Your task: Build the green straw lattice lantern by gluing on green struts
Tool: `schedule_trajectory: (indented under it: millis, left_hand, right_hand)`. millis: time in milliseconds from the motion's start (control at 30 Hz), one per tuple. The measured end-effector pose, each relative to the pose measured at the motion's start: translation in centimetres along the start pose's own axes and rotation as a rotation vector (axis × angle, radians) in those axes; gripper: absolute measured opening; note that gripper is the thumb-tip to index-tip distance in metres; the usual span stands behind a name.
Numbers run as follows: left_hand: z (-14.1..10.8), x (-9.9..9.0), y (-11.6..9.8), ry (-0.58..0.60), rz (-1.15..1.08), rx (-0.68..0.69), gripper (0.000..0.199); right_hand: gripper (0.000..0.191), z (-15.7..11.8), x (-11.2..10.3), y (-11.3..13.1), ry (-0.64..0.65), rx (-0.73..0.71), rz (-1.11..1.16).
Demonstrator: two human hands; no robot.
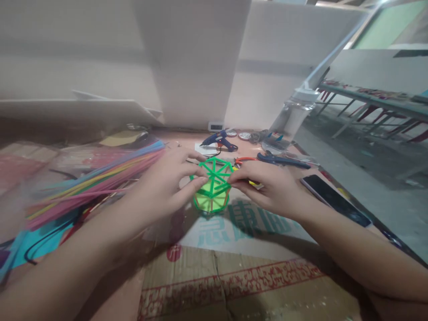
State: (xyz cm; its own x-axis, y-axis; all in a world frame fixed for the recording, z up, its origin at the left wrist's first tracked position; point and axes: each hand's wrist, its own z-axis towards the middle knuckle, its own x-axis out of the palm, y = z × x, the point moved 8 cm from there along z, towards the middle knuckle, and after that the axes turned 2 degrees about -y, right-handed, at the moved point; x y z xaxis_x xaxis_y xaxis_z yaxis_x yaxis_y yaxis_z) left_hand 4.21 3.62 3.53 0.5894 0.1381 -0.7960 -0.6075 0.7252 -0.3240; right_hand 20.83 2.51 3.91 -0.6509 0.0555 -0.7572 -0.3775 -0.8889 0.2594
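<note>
A small green frame (pixel 212 189) with spokes like a wheel on top and a yellow-green base stands on printed cardboard in the middle of the view. My left hand (pixel 180 178) pinches its upper left rim between thumb and fingers. On the opposite side, the fingertips of my right hand (pixel 261 185) are pressed together on the upper right rim. Both forearms reach in from the lower corners.
Behind the frame lie a blue glue gun (pixel 219 141) and orange-handled pliers (pixel 245 160). Coloured strips (pixel 96 183) lie at left. At right are a dark-handled tool (pixel 284 160), a phone (pixel 334 199) and a clear bottle (pixel 292 118). White panels (pixel 194 62) rise behind.
</note>
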Motion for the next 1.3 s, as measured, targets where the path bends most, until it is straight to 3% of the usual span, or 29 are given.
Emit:
schedule_trajectory:
  millis: [167, 467, 900, 1300]
  left_hand:
    - [0.1, 1.2, -0.1, 0.071, -0.018, 0.061, 0.028]
    - [0.0, 1.2, -0.7, 0.114, -0.017, 0.066, 0.029]
    - [-0.3, 1.8, -0.8, 0.148, -0.012, 0.08, 0.03]
    - [-0.4, 1.9, -0.4, 0.158, -0.035, 0.082, 0.027]
  right_hand:
    - [0.01, -0.2, 0.8, -0.1, -0.057, -0.029, 0.053]
    - [0.02, -0.7, 1.6, -0.8, -0.006, -0.021, 0.064]
    - [0.026, -1.0, 1.6, 0.3, -0.009, -0.146, -0.222]
    - [0.019, -0.7, 0.8, -0.1, -0.071, -0.048, 0.035]
